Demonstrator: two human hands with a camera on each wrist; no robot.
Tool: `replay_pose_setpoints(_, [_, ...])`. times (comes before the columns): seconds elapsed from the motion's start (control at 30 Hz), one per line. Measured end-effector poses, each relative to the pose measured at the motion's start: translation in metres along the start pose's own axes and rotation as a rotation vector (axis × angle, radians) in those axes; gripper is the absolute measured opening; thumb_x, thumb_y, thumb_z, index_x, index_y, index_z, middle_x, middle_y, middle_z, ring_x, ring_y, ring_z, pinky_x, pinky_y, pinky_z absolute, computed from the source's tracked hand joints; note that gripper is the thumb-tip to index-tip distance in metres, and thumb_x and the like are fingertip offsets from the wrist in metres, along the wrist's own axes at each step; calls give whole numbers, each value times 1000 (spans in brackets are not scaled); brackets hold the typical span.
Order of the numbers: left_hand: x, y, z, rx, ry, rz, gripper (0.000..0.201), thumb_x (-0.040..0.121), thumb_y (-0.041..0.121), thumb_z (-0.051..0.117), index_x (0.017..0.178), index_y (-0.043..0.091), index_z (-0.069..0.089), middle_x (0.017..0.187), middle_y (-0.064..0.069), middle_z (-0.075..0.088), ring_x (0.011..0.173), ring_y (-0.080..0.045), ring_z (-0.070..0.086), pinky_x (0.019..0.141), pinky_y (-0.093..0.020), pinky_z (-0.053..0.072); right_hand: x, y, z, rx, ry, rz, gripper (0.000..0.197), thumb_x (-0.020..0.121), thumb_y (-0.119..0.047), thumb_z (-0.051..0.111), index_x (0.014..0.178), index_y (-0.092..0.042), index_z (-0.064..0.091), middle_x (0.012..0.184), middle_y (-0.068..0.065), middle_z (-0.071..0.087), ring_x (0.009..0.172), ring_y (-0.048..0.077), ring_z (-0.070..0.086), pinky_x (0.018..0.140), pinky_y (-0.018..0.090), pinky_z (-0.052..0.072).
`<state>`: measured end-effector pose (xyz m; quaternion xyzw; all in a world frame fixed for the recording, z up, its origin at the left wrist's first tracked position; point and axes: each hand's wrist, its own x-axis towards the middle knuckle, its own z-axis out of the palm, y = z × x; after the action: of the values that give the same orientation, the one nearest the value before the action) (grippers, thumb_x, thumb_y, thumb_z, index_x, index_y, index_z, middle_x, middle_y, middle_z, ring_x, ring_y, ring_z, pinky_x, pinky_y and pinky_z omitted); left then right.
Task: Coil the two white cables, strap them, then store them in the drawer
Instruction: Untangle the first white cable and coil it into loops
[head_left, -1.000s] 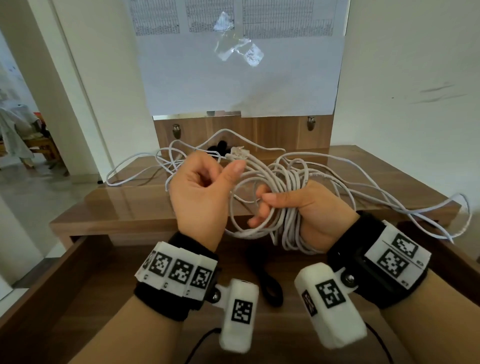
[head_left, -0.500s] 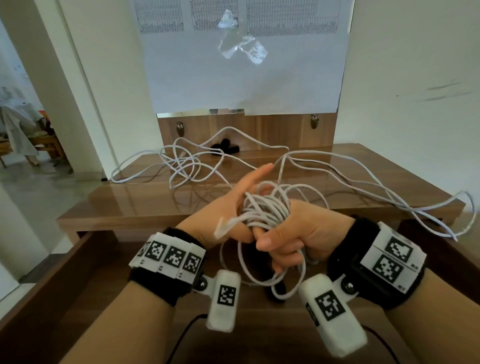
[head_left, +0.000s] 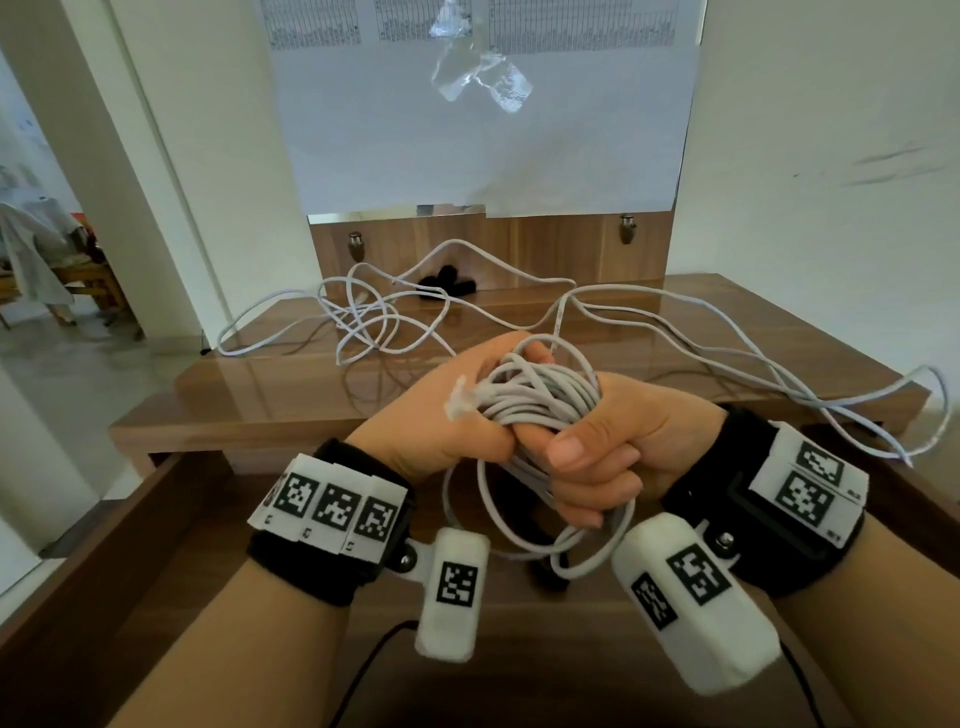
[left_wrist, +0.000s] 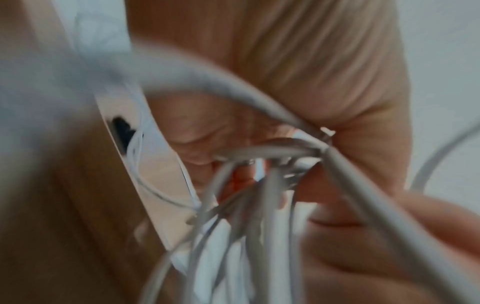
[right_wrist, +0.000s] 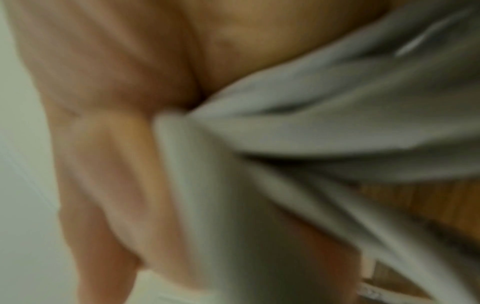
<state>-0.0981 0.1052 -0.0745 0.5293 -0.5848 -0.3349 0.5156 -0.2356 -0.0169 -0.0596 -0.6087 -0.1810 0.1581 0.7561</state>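
Both hands meet over the open drawer (head_left: 78, 597), clasped around one bundle of coiled white cable (head_left: 540, 400). The left hand (head_left: 441, 415) curls its fingers round the far side of the coil, a clear plug end lying against its thumb. The right hand (head_left: 623, 447) grips the near side, loops hanging below it. Beyond the hands, loose white cable (head_left: 363, 317) sprawls over the tabletop (head_left: 260, 395), with black straps (head_left: 447, 280) farther back.
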Motion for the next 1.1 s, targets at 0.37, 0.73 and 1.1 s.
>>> replay_pose_setpoints(0.37, [8,-10,-2,-459,28,-96,56,82,-10,53,137,-4,46,118,-23,61,110,-35,61,102,-50,46,-7,-7,-16,-20,550,-113,14,84,-8,61,77,-10,73,47,1,45,40,12,44,52,28,46])
replay_pose_setpoints(0.73, [19,-9,19,-601,458,-77,20,83,0,60,99,-11,64,88,-26,64,78,-33,65,79,-42,59,1,6,-33,-196,822,-361,20,75,-4,67,95,-1,70,77,17,70,66,25,67,64,32,56])
replay_pose_setpoints(1.1, [16,4,18,-670,495,22,23,88,23,56,72,6,51,45,3,47,36,-7,37,40,-18,37,11,14,-22,188,495,-336,13,79,-9,64,79,4,67,76,15,69,82,29,70,77,37,57])
